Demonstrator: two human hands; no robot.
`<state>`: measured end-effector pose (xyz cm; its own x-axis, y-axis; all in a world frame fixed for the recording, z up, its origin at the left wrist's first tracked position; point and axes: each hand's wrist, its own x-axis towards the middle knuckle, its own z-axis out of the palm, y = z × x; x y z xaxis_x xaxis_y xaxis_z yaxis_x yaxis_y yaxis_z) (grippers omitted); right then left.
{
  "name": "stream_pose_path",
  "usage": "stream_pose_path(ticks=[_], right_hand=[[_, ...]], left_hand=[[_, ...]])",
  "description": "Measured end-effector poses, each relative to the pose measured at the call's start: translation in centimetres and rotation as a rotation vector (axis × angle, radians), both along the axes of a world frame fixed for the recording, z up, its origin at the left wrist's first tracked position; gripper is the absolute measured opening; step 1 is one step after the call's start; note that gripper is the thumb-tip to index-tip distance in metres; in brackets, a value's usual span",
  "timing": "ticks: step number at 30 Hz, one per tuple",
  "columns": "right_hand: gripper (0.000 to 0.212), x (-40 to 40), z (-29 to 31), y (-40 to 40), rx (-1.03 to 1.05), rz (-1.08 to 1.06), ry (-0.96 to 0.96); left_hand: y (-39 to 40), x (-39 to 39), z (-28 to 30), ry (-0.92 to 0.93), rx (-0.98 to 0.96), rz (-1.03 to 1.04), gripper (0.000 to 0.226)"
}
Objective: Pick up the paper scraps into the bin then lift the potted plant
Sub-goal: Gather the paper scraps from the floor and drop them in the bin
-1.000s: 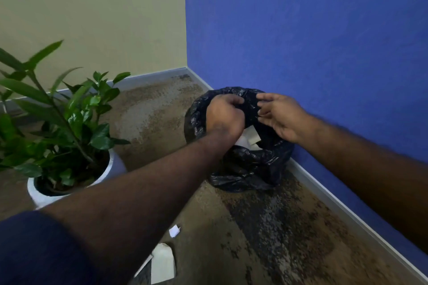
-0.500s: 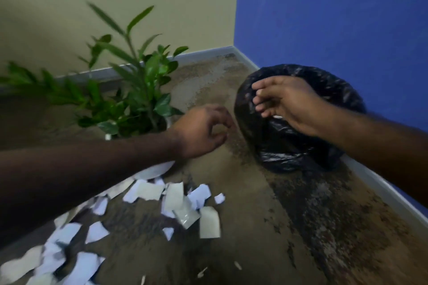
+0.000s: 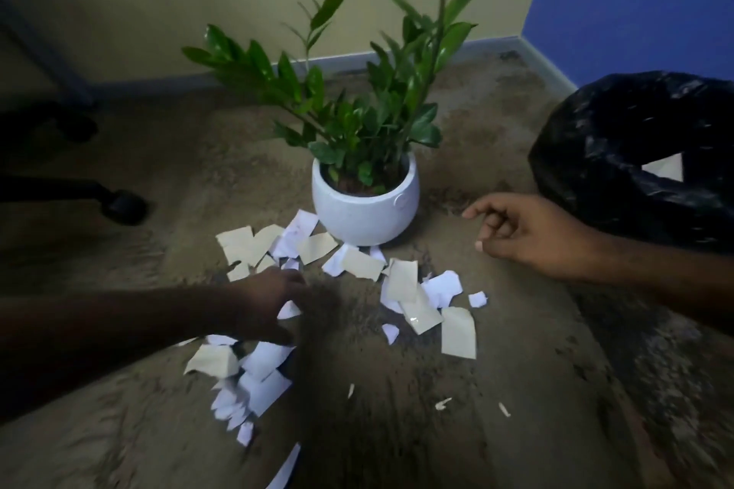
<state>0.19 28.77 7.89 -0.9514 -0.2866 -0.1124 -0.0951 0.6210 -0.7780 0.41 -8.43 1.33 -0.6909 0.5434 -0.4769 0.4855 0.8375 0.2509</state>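
1. We see the left hand (image 3: 270, 304) low over the torn white and cream paper scraps (image 3: 401, 282) strewn on the mottled brown carpeted floor (image 3: 516, 389). Its fingers are curled down onto a small white piece; whether they actually grip it, we cannot tell.
2. Our right hand (image 3: 528, 234) hovers above the floor between the plant and the bin, fingers loosely bent, holding nothing.
3. The bin lined with a crinkled black plastic bag (image 3: 619, 139) sits at the right by the blue wall, and a pale scrap shows inside its mouth, so some paper is already in.
4. Most of the job is left, we reckon: scraps lie in a band touching the pot's front and in a second clump nearer us, with a few tiny slivers beyond.
5. The leafy green plant in its round white ceramic pot (image 3: 365, 206) stands upright on the floor, untouched; lifting it comes last.
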Motion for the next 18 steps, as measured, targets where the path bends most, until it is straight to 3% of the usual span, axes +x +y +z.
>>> stream_pose_path(ticks=[2,7,12,18], right_hand=[[0.034,0.0,-0.8,-0.7,0.026,0.030,-0.008],[0.038,-0.3,-2.8,-2.7,0.173,0.106,0.020],[0.039,-0.4,-4.0,-4.2,0.233,0.152,0.033],[0.047,0.1,-5.5,-5.3,0.366,0.284,0.009]], left_hand=[[-2.3,0.5,-0.9,-0.046,-0.151,-0.062,0.082],[-6.0,3.1,-2.6,-0.146,-0.227,-0.119,0.120],[-7.0,5.8,-4.6,-0.094,-0.216,-0.113,0.110],[-6.7,5.1,-6.3,-0.012,-0.007,-0.036,0.056]])
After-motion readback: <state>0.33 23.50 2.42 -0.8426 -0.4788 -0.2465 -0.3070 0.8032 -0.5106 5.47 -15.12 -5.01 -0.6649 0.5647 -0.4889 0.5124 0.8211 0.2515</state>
